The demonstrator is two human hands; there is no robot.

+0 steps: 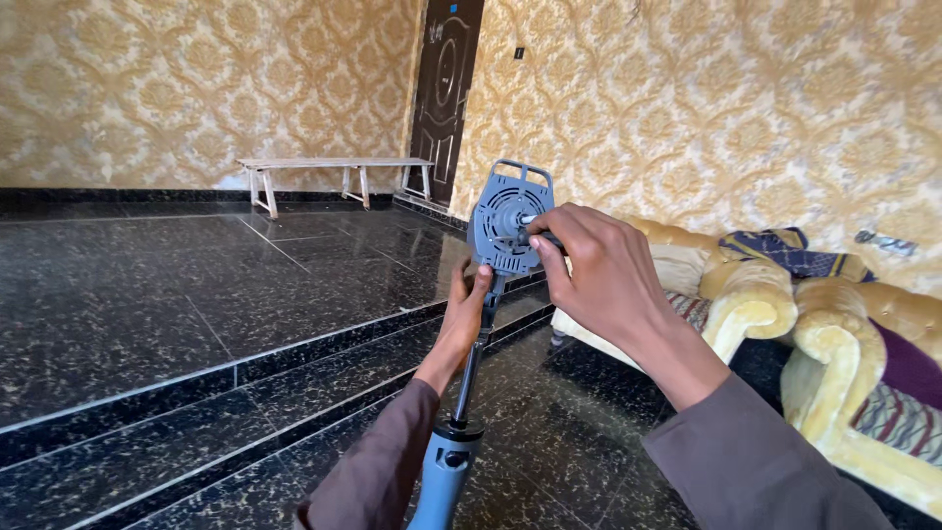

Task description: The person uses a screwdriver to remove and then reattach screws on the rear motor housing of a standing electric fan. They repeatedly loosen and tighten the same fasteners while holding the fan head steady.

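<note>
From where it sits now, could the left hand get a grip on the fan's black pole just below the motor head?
Probably yes. The left hand already rests behind the motor head at the top of the black pole, and nothing lies between them; the right hand is busy at the shaft in front.

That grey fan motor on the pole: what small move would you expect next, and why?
Probably a small twist of the right hand, whose fingertips pinch the short shaft at the middle of the fan motor. The left hand braces the pole just below, so the head looks held steady for turning.
</note>
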